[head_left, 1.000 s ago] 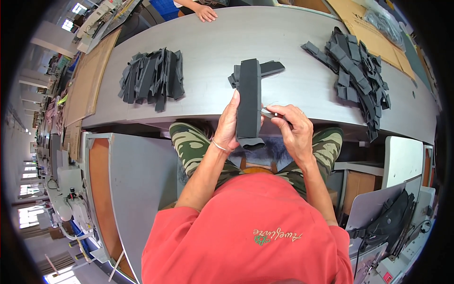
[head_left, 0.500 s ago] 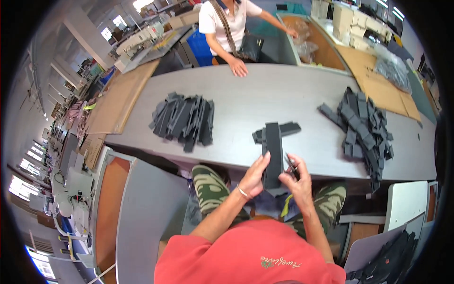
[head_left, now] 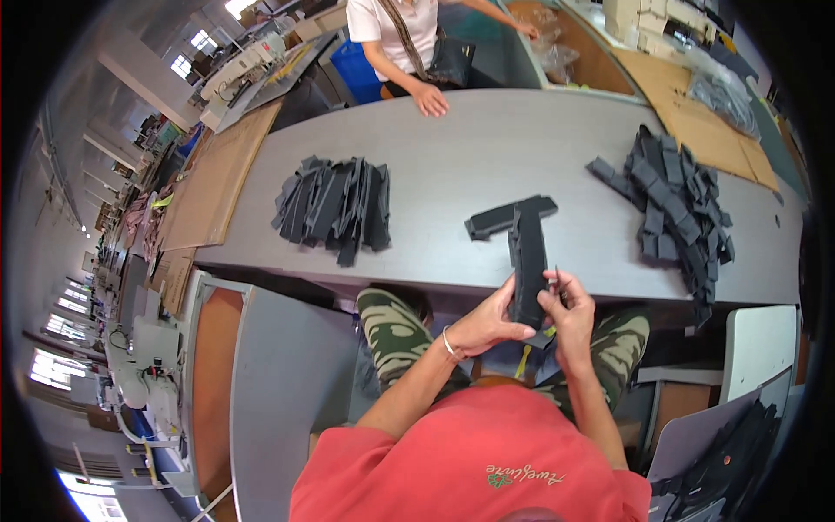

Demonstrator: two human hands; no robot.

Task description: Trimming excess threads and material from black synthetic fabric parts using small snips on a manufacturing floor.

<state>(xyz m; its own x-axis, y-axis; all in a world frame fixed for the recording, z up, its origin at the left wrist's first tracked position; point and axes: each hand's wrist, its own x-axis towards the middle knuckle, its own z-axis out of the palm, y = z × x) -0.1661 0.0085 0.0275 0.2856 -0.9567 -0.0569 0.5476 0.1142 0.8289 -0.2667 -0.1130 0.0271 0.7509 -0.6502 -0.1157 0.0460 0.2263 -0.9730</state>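
My left hand [head_left: 494,324] grips a dark grey fabric strip [head_left: 529,248] by its lower part, with the thumb laid across near the bottom end. The strip stands lengthwise over the table's near edge. At its right edge, my right hand [head_left: 570,315] is closed, finger and thumb against the fabric. A small dark pointed tool, by its look thread snips [head_left: 555,277], pokes out of these fingers; most of it is hidden. Behind the held strip, another dark strip [head_left: 500,217] lies crosswise on the grey table [head_left: 452,157].
A pile of similar strips [head_left: 335,207] lies at the table's left, and a looser heap [head_left: 674,209] at its right, hanging over the near edge. Across the table a person rests a hand [head_left: 429,99] on the far edge. Cardboard sheets [head_left: 222,178] flank the table.
Both hands and the held strip have shifted right in the picture. The strip now tilts slightly, and the right hand sits closer to its edge. The view has tipped a little downward.
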